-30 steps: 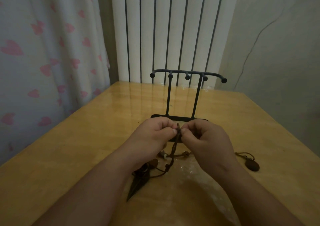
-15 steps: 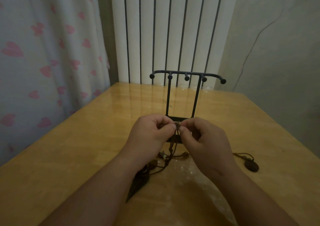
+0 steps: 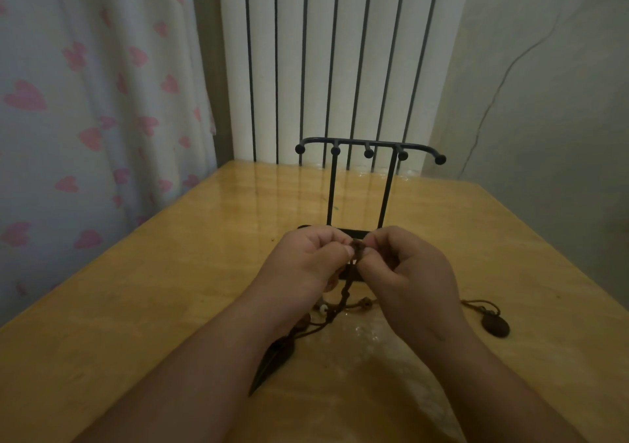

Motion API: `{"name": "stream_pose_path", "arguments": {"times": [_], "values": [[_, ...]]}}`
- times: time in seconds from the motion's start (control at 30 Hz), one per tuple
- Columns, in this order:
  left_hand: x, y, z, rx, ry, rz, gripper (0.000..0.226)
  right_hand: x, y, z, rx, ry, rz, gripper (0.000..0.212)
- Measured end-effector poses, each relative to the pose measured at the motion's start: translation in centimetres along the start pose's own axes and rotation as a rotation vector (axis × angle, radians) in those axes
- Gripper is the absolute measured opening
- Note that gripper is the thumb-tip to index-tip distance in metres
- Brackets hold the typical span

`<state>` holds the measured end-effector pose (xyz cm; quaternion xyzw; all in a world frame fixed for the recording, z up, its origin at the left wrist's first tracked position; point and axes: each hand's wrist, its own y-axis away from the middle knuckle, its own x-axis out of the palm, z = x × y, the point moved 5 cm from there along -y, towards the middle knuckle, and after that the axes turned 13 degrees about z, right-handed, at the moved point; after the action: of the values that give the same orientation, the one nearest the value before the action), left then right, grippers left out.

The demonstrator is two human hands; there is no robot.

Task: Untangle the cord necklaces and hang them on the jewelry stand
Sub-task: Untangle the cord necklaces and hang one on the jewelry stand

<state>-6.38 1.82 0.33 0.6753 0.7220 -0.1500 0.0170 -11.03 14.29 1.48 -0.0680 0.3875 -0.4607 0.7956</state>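
Two hands, left hand and right hand, pinch the same knot of the brown cord necklaces above the wooden table, just before the black jewelry stand, beads and dark pendant trailing below.

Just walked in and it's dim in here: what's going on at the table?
A person is working on tangled brown cord necklaces over a wooden table. The left hand and right hand both pinch the cord at one knotted spot, in front of the black jewelry stand. Beads and a dark pointed pendant trail down to the table; an oval pendant lies apart to the right. The stand's hooks are bare: nothing is hung yet.
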Motion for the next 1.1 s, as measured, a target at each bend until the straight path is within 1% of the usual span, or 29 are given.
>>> {"name": "stream_pose_path", "arguments": {"times": [0.07, 0.1, 0.17, 0.27, 0.33, 0.4, 0.53, 0.63, 0.73, 0.8, 0.87, 1.0, 1.1], "values": [[0.1, 0.0, 0.2, -0.013, 0.077, 0.047, 0.032, -0.1, 0.0, -0.2, 0.02, -0.069, 0.018, 0.011], [0.1, 0.1, 0.2, -0.017, 0.068, 0.05, 0.032, 0.0, 0.0, -0.3, 0.021, -0.066, 0.035, 0.01], [0.0, 0.2, 0.0, -0.016, -0.008, 0.012, 0.025, 0.0, 0.1, -0.3, -0.006, -0.036, 0.054, 0.008], [-0.4, 0.2, -0.3, 0.017, -0.133, -0.064, 0.02, -0.4, 0.2, 0.2, -0.086, 0.023, 0.015, 0.011], [-0.5, 0.2, -0.4, 0.023, -0.199, -0.079, 0.02, -0.7, 0.2, 0.4, -0.109, 0.097, 0.012, 0.012], [-0.5, 0.2, -0.4, 0.03, -0.241, -0.079, 0.02, -0.6, 0.1, 0.4, -0.095, 0.204, 0.049, 0.009], [-0.6, 0.1, -0.2, 0.048, -0.273, -0.091, 0.02, -0.4, 0.0, 0.3, -0.085, 0.33, 0.099, 0.004], [-0.6, 0.1, -0.3, 0.058, -0.266, -0.105, 0.019, -0.2, -0.1, 0.4, -0.095, 0.441, 0.083, 0.004], [-0.5, 0.0, -0.3, 0.051, -0.257, -0.108, 0.019, -0.1, -0.3, 0.6, -0.126, 0.574, 0.008, 0.008], [-0.5, -0.1, -0.2, 0.045, -0.253, -0.104, 0.018, 0.0, -0.4, 0.8, -0.134, 0.605, -0.007, 0.007], [-0.5, 0.0, -0.2, 0.053, -0.252, -0.101, 0.017, 0.1, -0.4, 0.8, -0.146, 0.608, 0.018, 0.007], [-0.9, 0.5, -1.1, 0.151, -0.407, -0.175, 0.008, 0.1, -0.4, 0.4, -0.13, 0.585, 0.094, 0.007], [-0.7, 0.7, -1.7, 0.253, -0.564, -0.168, 0.006, 0.1, -0.5, 0.4, -0.131, 0.605, 0.133, 0.007]]}}
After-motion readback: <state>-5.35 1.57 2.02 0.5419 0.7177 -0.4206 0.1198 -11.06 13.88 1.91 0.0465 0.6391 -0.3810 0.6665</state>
